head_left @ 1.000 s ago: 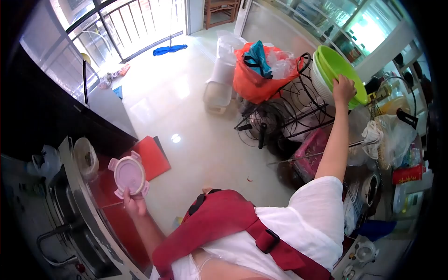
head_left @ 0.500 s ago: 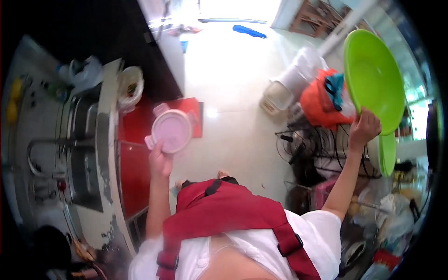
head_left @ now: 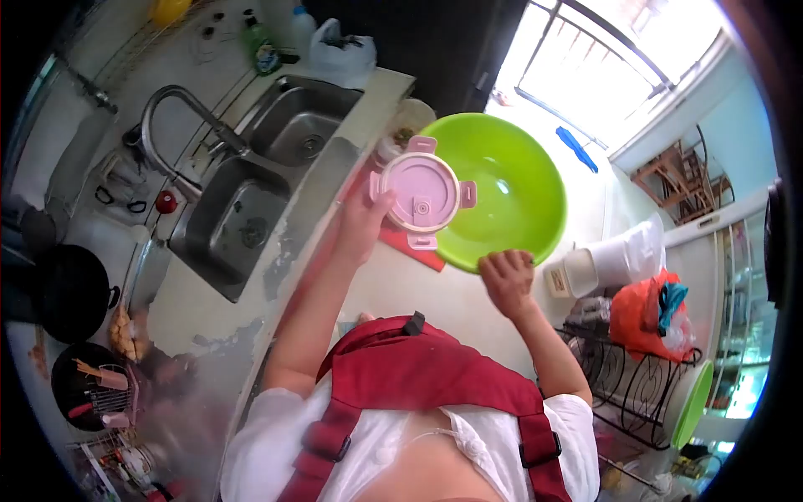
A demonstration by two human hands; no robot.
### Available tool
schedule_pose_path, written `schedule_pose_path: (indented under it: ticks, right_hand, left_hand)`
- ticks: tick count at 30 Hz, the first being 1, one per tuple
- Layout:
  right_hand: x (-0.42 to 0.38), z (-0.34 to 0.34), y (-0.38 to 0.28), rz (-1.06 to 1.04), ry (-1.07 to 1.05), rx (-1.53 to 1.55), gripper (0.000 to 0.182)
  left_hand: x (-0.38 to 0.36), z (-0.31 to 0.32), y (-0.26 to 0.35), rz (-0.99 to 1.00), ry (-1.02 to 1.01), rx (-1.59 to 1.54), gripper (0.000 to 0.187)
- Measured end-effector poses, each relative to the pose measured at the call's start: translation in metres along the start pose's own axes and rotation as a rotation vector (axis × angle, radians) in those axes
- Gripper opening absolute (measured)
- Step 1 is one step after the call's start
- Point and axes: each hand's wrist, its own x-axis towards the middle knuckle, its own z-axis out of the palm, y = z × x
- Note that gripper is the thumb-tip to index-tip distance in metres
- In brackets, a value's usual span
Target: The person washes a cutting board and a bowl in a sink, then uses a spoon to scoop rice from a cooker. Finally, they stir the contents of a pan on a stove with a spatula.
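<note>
A round pink container lid (head_left: pixel 418 191) with clip tabs around its rim is held by my left hand (head_left: pixel 365 219), fingers closed on its left edge. My right hand (head_left: pixel 507 280) grips the near rim of a large green basin (head_left: pixel 512 188), its fingers wrapped over the edge. The basin hangs above the floor, its hollow inside facing me. In this view the lid overlaps the left part of the basin. A small bin (head_left: pixel 412 117) with food scraps shows just behind the lid and basin, partly hidden by them.
Left, a counter (head_left: pixel 201 335) holds a double steel sink (head_left: pixel 234 219) with a curved faucet (head_left: pixel 155 134). Dark pans (head_left: pixel 71 293) stand at the far left. On the right are a black wire rack (head_left: pixel 611 376), an orange bag (head_left: pixel 633 314) and another green-rimmed basin (head_left: pixel 693 406).
My view has turned left toward the sink. The green basin has come off the right side to the middle in my right hand, now beside the lid in my left.
</note>
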Motion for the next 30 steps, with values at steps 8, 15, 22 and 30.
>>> schedule_pose_path:
  ticks: [8, 15, 22, 30]
  right_hand:
    - [0.100, 0.056, -0.094, -0.235, 0.093, 0.167, 0.018]
    - [0.171, 0.086, -0.125, -0.380, 0.100, 0.285, 0.023]
    - [0.239, 0.157, -0.125, -0.495, 0.060, 0.394, 0.024]
    - [0.321, 0.289, -0.099, -0.576, 0.002, 0.473, 0.015]
  left_hand:
    - [0.012, -0.114, 0.060, 0.216, 0.200, 1.086, 0.031]
    - [0.013, -0.169, 0.093, 0.182, 0.462, 1.434, 0.034]
    - [0.017, -0.221, 0.091, 0.396, 0.668, 1.240, 0.048]
    - [-0.016, -0.241, 0.038, 0.037, 0.830, 1.268, 0.046]
